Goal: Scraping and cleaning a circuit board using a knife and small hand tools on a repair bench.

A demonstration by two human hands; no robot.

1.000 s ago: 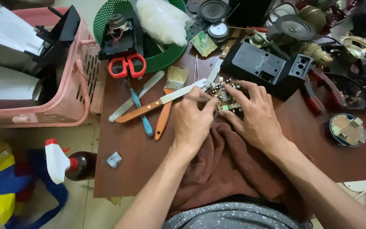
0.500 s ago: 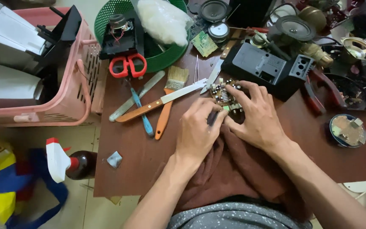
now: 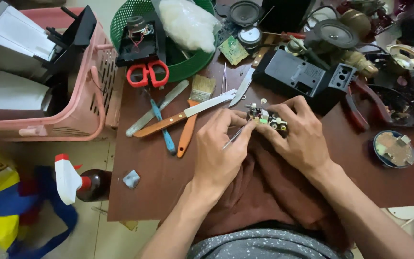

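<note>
My right hand (image 3: pixel 299 133) grips a small circuit board (image 3: pixel 266 118) studded with components, held just above the dark brown table (image 3: pixel 144 182). My left hand (image 3: pixel 221 151) pinches a thin metal tool (image 3: pixel 236 135), probably tweezers, whose tip points up at the board's left edge. Both hands sit over a brown cloth (image 3: pixel 269 192) that drapes off the table's near edge.
Left of my hands lie a wooden-handled knife (image 3: pixel 183 115), a paintbrush (image 3: pixel 193 115) and a blue-handled tool (image 3: pixel 162 127). Red scissors (image 3: pixel 147 74) rest by a green basket (image 3: pixel 180 67). A pink basket (image 3: pixel 80 96) stands far left. A black casing (image 3: pixel 303 74), speakers and pliers crowd the back right.
My hands have lifted the board slightly and turned it; the left hand shifted from lying over the board to pinching the thin tool beside it.
</note>
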